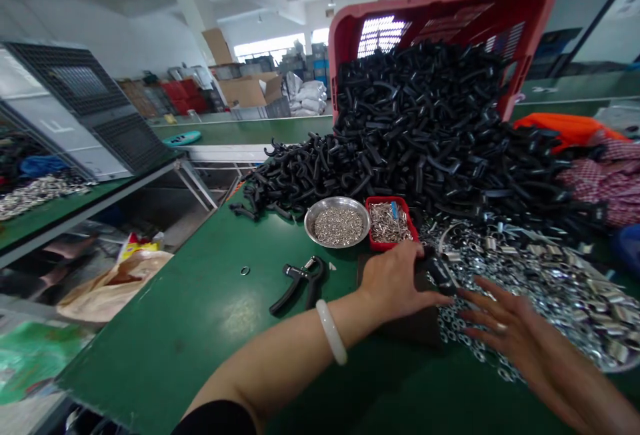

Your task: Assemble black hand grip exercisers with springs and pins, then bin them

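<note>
Black handle (436, 269), small and probably stiff and light, sits gripped in the left hand (395, 281) beside the red tray (390, 221), while the right hand (505, 328) spreads open fingers over shiny, slippery metal rings (550, 288).

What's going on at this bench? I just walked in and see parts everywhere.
A person works at a green table. The left hand grips a black handle piece, while the right hand lies spread, fingers open, on a heap of small metal parts. Behind them, black handles spill from a tipped red crate. A steel bowl, a red tray and an assembled gripper sit nearby.
</note>
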